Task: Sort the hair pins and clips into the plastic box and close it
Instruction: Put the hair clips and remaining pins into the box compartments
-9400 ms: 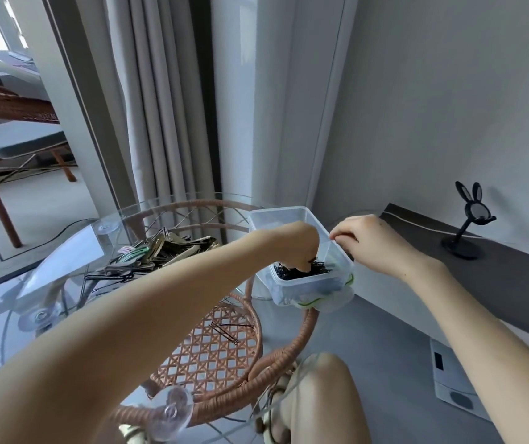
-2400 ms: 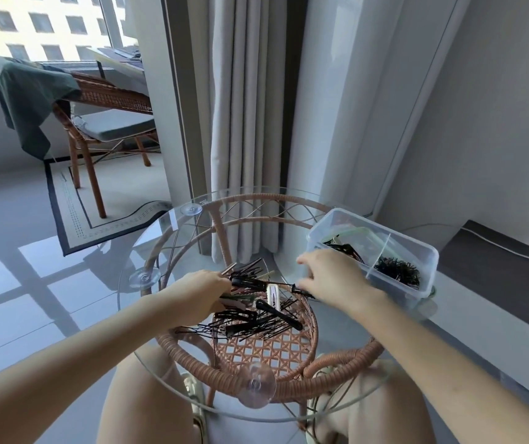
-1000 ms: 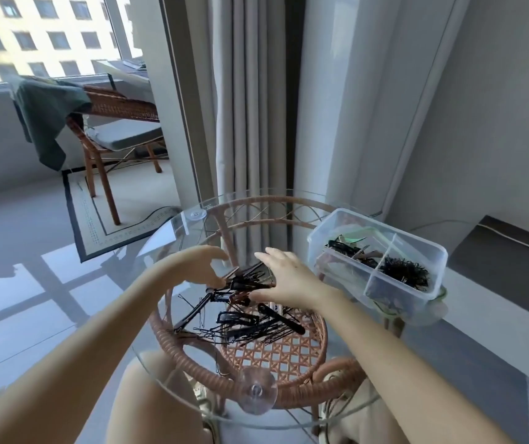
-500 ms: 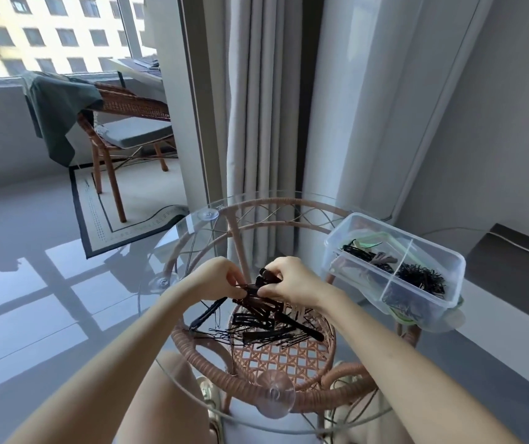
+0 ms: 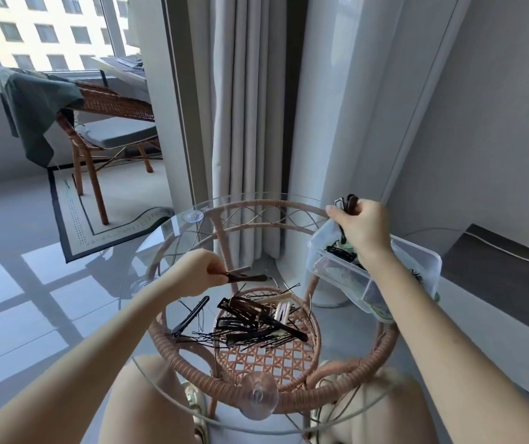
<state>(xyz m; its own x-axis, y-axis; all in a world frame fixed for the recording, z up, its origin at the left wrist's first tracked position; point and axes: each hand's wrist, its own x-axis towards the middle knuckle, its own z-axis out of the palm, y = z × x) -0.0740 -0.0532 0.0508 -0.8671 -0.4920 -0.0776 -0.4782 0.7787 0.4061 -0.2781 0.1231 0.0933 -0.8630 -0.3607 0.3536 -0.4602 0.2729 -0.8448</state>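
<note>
Hair pins and clips (image 5: 256, 322), mostly black with a few cream ones, lie in a loose heap just below the middle of the head view. They rest on a round clear glass table top (image 5: 173, 238) carried by a woven pinkish rattan frame (image 5: 199, 379), whose cane shelf shows through the glass under the heap.

Centre-left in the frame, the left hand (image 5: 197, 272) pinches a long dark brown clip (image 5: 250, 277) by one end. It holds the clip level, just above the glass and apart from the heap, probably picked out as the next piece to go across.

Right of centre and higher, the right hand (image 5: 364, 227) is closed around a small bunch of dark clips (image 5: 349, 202), their ends poking out above the fist. It hovers over the left part of a clear plastic box (image 5: 423, 267) at the right edge of the table, apparently about to drop the bunch in.

The box stands open, with no lid on top, and a divider splits it. The section under the hand already holds black clips. A tangle of thin black pins shows at the right end, partly hidden by the forearm. That split suggests clips go in one section and pins in another. Much of the heap is unsorted, so closing the box is some way off.

Grey curtains (image 5: 250, 123) hang behind, at top centre.
</note>
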